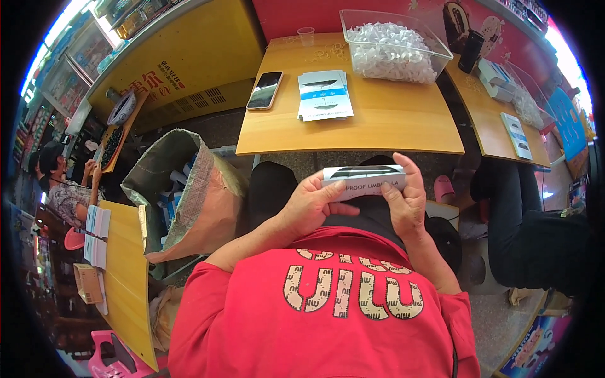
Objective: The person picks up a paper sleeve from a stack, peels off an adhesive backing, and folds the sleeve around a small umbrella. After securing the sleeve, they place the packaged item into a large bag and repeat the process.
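In front of my lap, both hands hold a folded white card (364, 181) printed with a black umbrella. Two of its faces meet at a crease, and I cannot tell whether it is closed into a box. My left hand (318, 200) grips its left end with the thumb on the front. My right hand (405, 198) has its thumb pressed on the lower face and its fingers behind the right end. On the table (403, 126) beyond lies a stack of flat umbrella-printed cards (324, 107) with a blue band across it.
A clear bin of white pieces (394, 57), a phone (265, 90) and a clear cup (306, 35) stand on the table. At my left is an open woven sack (208, 208) with blue and white items. Another person's dark-clothed legs (520, 214) are at the right.
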{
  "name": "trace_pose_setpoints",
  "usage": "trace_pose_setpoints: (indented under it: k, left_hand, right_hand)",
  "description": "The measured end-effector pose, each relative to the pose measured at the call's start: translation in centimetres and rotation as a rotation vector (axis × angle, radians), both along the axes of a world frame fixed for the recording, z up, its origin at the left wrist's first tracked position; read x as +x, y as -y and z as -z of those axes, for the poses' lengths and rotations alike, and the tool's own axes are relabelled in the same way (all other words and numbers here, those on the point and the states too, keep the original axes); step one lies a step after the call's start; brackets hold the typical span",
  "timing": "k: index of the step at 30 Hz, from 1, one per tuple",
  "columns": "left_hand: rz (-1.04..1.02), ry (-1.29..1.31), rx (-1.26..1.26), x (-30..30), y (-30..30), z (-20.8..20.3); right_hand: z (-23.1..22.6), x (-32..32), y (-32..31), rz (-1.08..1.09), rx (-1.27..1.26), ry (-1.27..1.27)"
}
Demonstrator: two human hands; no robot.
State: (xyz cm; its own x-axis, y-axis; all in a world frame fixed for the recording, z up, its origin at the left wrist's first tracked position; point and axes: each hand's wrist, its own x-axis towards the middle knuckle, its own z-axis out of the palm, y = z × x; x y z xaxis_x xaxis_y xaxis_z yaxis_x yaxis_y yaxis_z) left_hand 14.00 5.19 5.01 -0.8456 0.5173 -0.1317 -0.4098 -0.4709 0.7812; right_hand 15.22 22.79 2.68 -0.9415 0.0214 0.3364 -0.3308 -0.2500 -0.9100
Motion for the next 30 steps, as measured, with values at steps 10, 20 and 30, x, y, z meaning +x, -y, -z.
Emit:
trace_pose_setpoints:
  k: [10, 20, 30]
  left_hand:
    - [0.048, -0.094, -0.124, 0.3, 0.8, -0.4]
    - [0.042, -0.093, -0.183, 0.3, 1.6, 0.2]
    - [0.054, -0.138, -0.183, 0.5, 1.6, 0.3]
  right_hand:
    - [-0.2, 0.9, -0.7, -0.119, 0.094, 0.002]
    - [0.2, 0.6, -0.7, -0.088, 0.083, 0.044]
    - [-0.2, 0.4, -0.7, -0.068, 0.083, 0.105]
